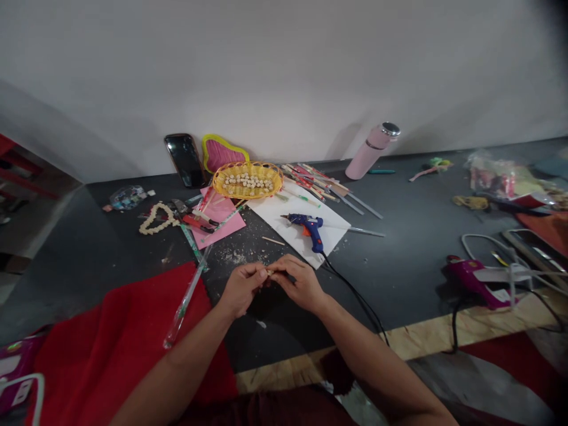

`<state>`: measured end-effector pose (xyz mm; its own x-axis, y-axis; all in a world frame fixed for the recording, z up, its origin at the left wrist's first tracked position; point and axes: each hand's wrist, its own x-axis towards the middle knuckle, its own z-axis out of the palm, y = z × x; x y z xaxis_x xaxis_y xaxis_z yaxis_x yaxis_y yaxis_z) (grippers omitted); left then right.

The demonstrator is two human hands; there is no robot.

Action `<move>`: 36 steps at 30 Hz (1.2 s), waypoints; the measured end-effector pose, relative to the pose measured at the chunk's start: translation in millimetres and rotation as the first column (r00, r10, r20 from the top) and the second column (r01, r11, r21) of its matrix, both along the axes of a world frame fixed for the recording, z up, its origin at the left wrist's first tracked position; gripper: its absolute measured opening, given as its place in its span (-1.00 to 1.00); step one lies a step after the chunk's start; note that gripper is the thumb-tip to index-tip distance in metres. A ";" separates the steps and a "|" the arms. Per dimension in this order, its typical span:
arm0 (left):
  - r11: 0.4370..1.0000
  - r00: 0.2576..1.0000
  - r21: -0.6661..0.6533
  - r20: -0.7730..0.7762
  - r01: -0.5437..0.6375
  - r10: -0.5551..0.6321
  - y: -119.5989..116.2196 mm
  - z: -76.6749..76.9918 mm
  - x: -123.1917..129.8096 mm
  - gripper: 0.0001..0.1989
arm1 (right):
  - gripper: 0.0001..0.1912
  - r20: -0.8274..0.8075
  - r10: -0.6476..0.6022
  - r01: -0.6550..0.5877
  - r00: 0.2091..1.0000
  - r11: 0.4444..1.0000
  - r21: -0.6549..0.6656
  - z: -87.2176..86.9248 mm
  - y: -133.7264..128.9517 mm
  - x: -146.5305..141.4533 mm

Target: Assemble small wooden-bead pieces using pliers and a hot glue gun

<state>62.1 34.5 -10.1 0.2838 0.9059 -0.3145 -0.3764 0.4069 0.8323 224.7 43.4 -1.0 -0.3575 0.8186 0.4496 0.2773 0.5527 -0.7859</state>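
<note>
My left hand [245, 286] and my right hand [298, 280] meet over the dark table, fingertips pinched together. Between them is a small pale piece [269, 272], mostly covered by the fingers, its kind too small to make out. Just beyond my right hand, a blue glue gun [313, 229] lies on a white sheet [284, 228], its black cord running toward the near edge. A yellow basket [231, 188] behind holds many small pale pieces. To the left sits a heart-shaped frame [158, 219] made of similar pale bits, beside red-handled pliers [199, 222].
Pale crumbs [235, 257] and a short stick [273, 241] lie before my hands. Pink paper [226, 223], wrapped sticks [310, 180], a phone [185, 160] and a pink bottle [371, 152] stand farther back. Red cloth [133, 331] covers the left; a purple power strip [481, 283] is at right.
</note>
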 end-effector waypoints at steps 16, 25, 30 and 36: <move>0.995 0.998 0.100 -0.058 -0.019 0.025 -0.6 -0.3 -0.4 -0.81 | -0.81 -0.064 0.032 -0.035 0.997 0.998 -0.049 -9.3 2.8 -0.3; 0.935 0.968 0.354 -0.241 0.020 0.071 -0.1 -1.8 -5.1 -0.91 | -0.84 -0.201 0.057 -0.097 0.978 0.976 -0.193 0.6 1.0 1.9; 0.909 0.962 0.415 -0.262 0.040 0.078 0.9 -3.0 -5.2 -0.92 | -0.86 -0.297 0.054 -0.141 0.954 0.949 -0.281 0.5 1.3 0.9; 0.976 0.997 0.215 -0.073 -0.018 0.034 0.7 -2.7 -1.9 -0.86 | -0.77 -0.314 0.062 -0.168 0.947 0.931 -0.323 -2.9 2.1 1.0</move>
<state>60.1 35.3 -12.8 0.2417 0.9613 -0.1323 -0.3167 0.2070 0.9256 225.6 45.6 -3.9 -0.3535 0.9017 0.2489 -0.0439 0.2498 -0.9673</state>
